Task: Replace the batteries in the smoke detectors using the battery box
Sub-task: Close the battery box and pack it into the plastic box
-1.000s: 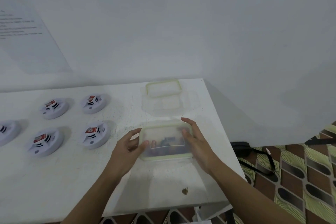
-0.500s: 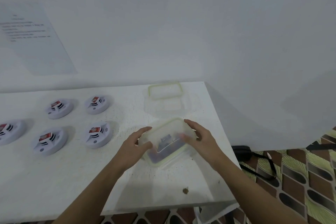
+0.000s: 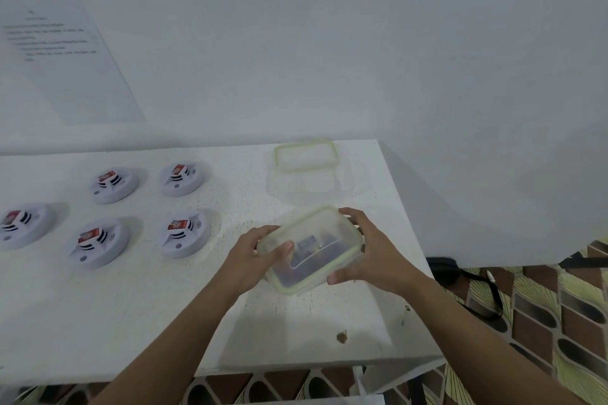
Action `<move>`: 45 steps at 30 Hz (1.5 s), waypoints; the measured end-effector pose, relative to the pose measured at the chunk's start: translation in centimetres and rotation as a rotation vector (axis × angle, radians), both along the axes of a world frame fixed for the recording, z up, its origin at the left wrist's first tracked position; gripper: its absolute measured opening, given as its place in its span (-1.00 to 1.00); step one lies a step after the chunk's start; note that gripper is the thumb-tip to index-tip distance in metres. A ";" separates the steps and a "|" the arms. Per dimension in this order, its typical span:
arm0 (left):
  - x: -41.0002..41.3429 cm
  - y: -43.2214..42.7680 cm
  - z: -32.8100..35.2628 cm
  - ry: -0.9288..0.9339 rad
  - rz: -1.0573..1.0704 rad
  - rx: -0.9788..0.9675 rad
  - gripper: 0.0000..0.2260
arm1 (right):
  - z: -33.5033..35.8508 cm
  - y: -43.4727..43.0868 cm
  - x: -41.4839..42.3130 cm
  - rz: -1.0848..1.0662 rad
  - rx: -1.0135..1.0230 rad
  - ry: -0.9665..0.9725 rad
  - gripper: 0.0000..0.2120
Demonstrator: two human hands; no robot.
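Battery box is being turned further askew than a second ago.
It is being gripped at both ends by the curled left hand and right hand, at the right part of the table.

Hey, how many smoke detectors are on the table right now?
5 smoke detectors: back left, back right, front left at the frame edge, front middle, front right. More may lie off-frame left.
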State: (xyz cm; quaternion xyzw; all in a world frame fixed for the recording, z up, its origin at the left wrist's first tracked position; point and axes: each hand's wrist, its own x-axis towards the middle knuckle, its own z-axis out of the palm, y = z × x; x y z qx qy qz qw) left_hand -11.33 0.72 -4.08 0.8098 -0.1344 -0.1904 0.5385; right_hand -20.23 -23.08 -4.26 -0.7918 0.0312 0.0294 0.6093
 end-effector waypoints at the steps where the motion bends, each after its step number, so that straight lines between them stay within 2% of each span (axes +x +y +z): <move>1: 0.0 0.0 0.0 -0.001 0.001 -0.008 -0.75 | 0.0 0.0 0.0 -0.004 -0.019 0.004 0.04; 6: -0.1 -0.3 -0.1 -0.030 0.111 -0.051 -0.74 | 0.6 0.0 0.0 -0.038 -0.208 -0.031 0.08; 9: -0.5 -0.4 -0.5 -0.057 0.226 -0.092 -0.72 | 0.5 0.5 -0.1 -0.066 -0.302 -0.089 0.01; 15: -0.8 -0.8 -0.3 -0.088 0.221 -0.087 -0.76 | -0.7 1.5 -0.3 -0.210 -0.313 -0.166 -0.04; 19: -0.4 -1.1 -0.2 -0.093 0.226 -0.029 -0.68 | -0.3 1.7 -0.5 -0.194 -0.367 -0.159 -0.12; 23: -0.2 -1.3 0.2 -0.101 0.251 -0.001 -0.64 | -0.2 0.5 -1.1 -0.170 -0.242 -0.099 -0.08; 24: -0.3 -1.4 0.3 -0.108 0.253 0.002 -0.66 | -0.2 0.2 -1.4 -0.170 -0.208 -0.088 -0.12; 29: -0.6 -2.0 0.7 -0.088 0.227 0.022 -0.69 | -0.4 -0.4 -1.9 -0.242 -0.098 -0.042 -0.56; 31: -0.6 -2.0 0.6 -0.082 0.236 0.046 -0.68 | -0.6 -0.6 -1.7 -0.216 -0.057 -0.024 -0.59; 34: -0.7 -1.7 0.3 -0.045 0.216 0.054 -0.68 | -0.7 -1.1 -1.3 -0.220 -0.136 -0.041 -0.60; 38: 0.7 -1.2 1.1 -0.017 0.103 0.135 -0.69 | 0.1 -2.1 1.7 -0.352 -0.225 -0.130 -0.81; 41: 3.2 -0.8 2.6 0.004 0.028 0.175 -0.74 | 1.7 -3.0 5.7 -0.463 -0.223 -0.172 -0.83; 45: 9.1 -1.4 4.7 -0.085 0.088 0.131 -0.85 | 3.9 -4.2 11.3 -0.561 -0.244 -0.172 -0.86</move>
